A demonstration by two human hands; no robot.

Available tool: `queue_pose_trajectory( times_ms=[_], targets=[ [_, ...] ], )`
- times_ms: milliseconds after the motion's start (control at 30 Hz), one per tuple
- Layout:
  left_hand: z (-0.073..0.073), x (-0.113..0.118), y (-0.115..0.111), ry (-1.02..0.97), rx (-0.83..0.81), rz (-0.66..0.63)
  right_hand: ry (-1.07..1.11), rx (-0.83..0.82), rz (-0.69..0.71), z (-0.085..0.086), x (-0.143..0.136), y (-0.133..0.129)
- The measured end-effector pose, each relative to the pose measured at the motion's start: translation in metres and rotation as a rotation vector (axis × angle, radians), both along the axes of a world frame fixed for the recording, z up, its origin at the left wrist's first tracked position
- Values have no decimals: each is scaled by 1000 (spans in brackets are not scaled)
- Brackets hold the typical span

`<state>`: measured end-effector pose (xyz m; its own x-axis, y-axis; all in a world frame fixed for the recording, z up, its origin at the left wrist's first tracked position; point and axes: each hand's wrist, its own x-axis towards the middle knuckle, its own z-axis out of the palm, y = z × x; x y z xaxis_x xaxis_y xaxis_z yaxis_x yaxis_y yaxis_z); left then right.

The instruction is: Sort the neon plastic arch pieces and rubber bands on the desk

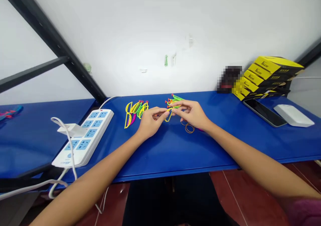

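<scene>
Between the fingertips of both hands is a thin yellow plastic piece (168,119), which looks like a small toy bow; the fingers partly cover it. My left hand (151,121) pinches it from the left. From the right, my right hand (192,113) pinches the same piece. Several brown rubber bands (190,129) lie on the table just under my right hand. Behind that hand, a partly hidden pile of green and orange toy arrows (175,98) shows red tips. Left of my left hand lies a group of curved yellow, green and pink toy bows with holes (132,114).
A white power strip (94,132) with a plugged-in charger and cables lies on the blue table (175,155) at left. Stacked yellow-and-black boxes (268,75), a dark phone (265,112) and a white box-shaped device (293,115) are at right. A white wall rises behind.
</scene>
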<state>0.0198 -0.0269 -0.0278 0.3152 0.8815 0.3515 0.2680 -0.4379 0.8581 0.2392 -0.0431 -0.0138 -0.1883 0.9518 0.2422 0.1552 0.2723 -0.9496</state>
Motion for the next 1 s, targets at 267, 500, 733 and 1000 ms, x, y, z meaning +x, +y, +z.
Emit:
queue_pose_trajectory(
  times_ms=[267, 500, 733, 1000],
  targets=[
    [0, 0, -2, 0, 25, 10, -27, -1, 55, -7, -1, 3],
    [-2, 1, -3, -262, -41, 125, 42, -6, 111, -9, -10, -5],
    [2, 3, -4, -442, -127, 258, 198, -150, 243, -10, -29, -30],
    [5, 5, -7, -474, -250, 88, 190, -52, 242, -13, -29, -25]
  ],
)
